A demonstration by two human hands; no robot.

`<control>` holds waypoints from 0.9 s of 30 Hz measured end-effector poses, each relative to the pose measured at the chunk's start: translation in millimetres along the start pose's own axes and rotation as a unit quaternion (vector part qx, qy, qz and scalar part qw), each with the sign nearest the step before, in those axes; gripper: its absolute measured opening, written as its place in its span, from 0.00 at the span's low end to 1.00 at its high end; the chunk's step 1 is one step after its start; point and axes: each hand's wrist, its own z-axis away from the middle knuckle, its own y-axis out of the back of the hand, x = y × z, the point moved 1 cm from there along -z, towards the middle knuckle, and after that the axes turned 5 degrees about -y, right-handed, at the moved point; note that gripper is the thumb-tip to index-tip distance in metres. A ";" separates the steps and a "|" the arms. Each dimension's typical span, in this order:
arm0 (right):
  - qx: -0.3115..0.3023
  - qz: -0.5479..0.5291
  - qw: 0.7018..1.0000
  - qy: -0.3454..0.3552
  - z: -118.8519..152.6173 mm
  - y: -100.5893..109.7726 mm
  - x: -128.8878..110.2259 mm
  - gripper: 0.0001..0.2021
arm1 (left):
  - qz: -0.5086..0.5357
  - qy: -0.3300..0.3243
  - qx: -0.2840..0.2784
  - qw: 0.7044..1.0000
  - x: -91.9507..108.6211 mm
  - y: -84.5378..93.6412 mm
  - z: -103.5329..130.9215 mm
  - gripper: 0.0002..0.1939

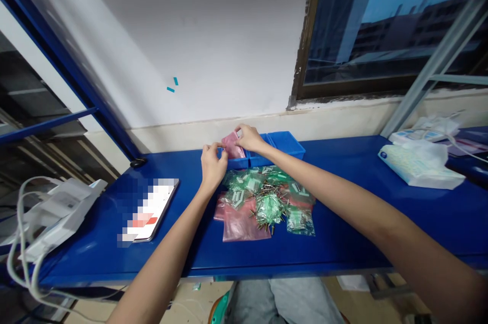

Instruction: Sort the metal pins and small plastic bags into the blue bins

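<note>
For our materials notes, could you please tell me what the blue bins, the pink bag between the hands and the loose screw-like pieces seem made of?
Blue bins: probably smooth plastic, from their uniform colour. Pink bag: likely glossy plastic film, from its sheen. Loose screw-like pieces: apparently shiny metal, from silvery and brassy glints.

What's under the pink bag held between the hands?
The left blue bin shows below the pink bag. Its floor and any contents directly under the bag are covered.
</note>
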 end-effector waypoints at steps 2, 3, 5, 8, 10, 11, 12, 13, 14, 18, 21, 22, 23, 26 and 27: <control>-0.003 0.024 0.999 0.022 3.7 -2.8 -3.2 0.25 | -0.007 -0.005 -0.015 1.000 -1.8 -2.3 0.6 0.11; -0.007 0.036 0.999 0.032 6.1 -3.7 -4.4 0.26 | -0.009 -0.005 -0.020 1.000 -2.7 -3.3 0.8 0.11; -0.015 0.053 0.997 0.049 11.2 -4.8 -6.0 0.28 | -0.014 -0.003 -0.029 0.999 -4.4 -5.0 1.0 0.11; 0.002 0.126 0.986 0.111 17.6 -4.3 -7.3 0.29 | -0.022 -0.003 -0.038 0.999 -5.9 -6.2 0.9 0.11; 0.007 0.202 0.968 0.151 19.4 -3.5 -6.7 0.21 | -0.026 -0.007 -0.043 0.999 -6.0 -6.2 0.6 0.10; 0.000 0.231 0.960 0.161 19.7 -2.7 -5.6 0.17 | -0.028 -0.010 -0.046 0.999 -5.8 -6.1 0.5 0.10; -0.013 0.247 0.955 0.165 20.0 -1.3 -4.0 0.14 | -0.031 -0.013 -0.049 0.998 -5.5 -5.8 0.5 0.10; -0.027 0.252 0.952 0.169 20.8 1.1 -1.8 0.13 | -0.035 -0.020 -0.053 0.998 -4.8 -5.5 0.7 0.10; -0.036 0.250 0.951 0.177 22.6 4.8 0.9 0.12 | -0.038 -0.030 -0.058 0.997 -3.7 -5.0 1.0 0.10; -0.007 0.214 0.950 0.228 43.2 36.7 19.8 0.12 | -0.036 -0.121 -0.093 0.988 6.2 -2.7 4.0 0.11; -0.007 0.183 0.957 0.224 67.7 71.8 44.4 0.13 | -0.039 -0.178 -0.117 0.976 17.6 -0.5 5.4 0.13; -0.014 0.169 0.961 0.217 75.8 82.7 53.7 0.13 | -0.044 -0.182 -0.121 0.975 20.9 0.0 5.1 0.13; -0.007 0.158 0.966 0.204 83.2 92.4 63.1 0.13 | -0.045 -0.181 -0.127 0.974 23.8 0.0 4.3 0.13; 0.031 0.137 0.979 0.147 99.4 109.0 87.7 0.13 | -0.010 -0.181 -0.173 0.968 28.3 -4.2 0.6 0.13; 0.022 0.139 0.979 0.148 102.6 109.6 93.4 0.13 | 0.009 -0.187 -0.195 0.963 28.5 -7.1 -0.5 0.14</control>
